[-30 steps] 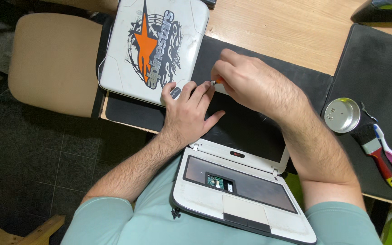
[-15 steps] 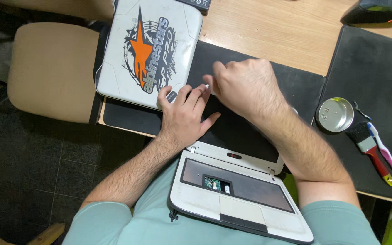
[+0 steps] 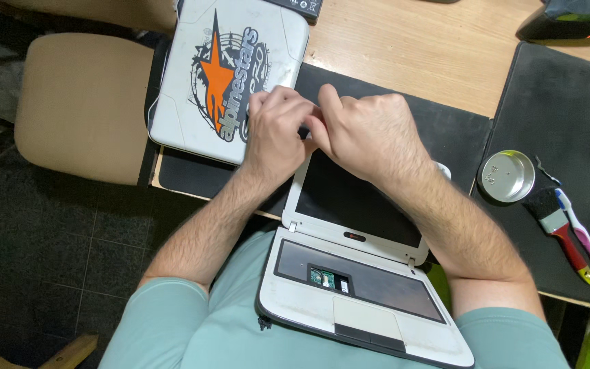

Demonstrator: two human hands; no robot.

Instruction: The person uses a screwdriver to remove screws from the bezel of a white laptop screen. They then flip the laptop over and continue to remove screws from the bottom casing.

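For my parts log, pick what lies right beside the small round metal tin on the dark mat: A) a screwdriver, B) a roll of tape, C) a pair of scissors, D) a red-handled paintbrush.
D: a red-handled paintbrush lies just right of the round metal tin on the dark mat.

Saw, just left of the grip and partly beneath it in view, a closed white laptop point(image 3: 199, 61) with an orange star sticker, lying across the edge of a black mat point(image 3: 466, 133) on the wooden table point(image 3: 404, 48), and farther left a tan padded chair seat point(image 3: 83, 102) over dark floor tiles point(image 3: 49, 260). Found, well to the right of the grip, a second black mat point(image 3: 568, 116) bearing a round metal tin point(image 3: 507, 175). Noted just beyond the tin a red-handled brush point(image 3: 556, 222) beside a pink-and-white toothbrush point(image 3: 585, 236), and a dark bag point(image 3: 568, 20) far up and right.
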